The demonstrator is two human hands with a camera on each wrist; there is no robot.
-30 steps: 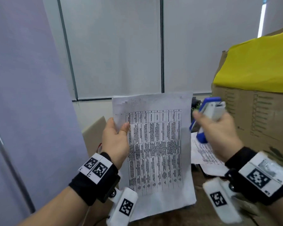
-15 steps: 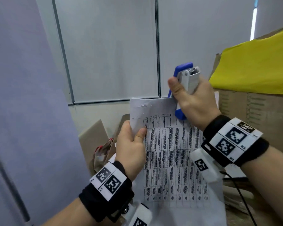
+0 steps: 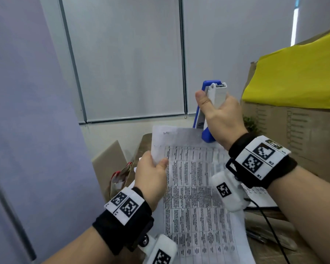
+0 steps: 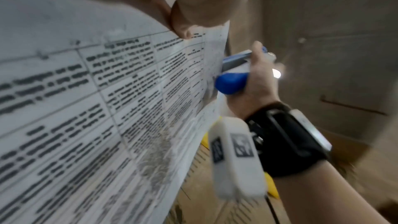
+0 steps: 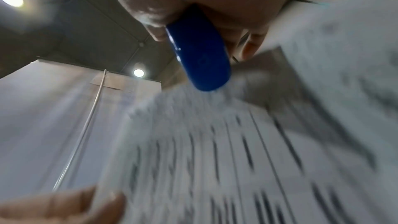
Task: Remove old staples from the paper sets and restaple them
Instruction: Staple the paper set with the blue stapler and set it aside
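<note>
Centre frame, the left hand pinches the paper set upright, presenting its top edge. The right hand grips the blue stapler there, likely for restapling.

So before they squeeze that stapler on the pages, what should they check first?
1. Paper set held steady: ok, the left hand pinches its left edge.
2. Stapler firmly held: ok, the right hand grips it upright.
3. Stapler mouth over the corner: cannot tell, its blue end sits at the top edge.
4. Old staple gone: cannot tell, only small marks show near the top left.
5. Fingers clear of the stapler mouth: ok, the left hand is far over.
</note>
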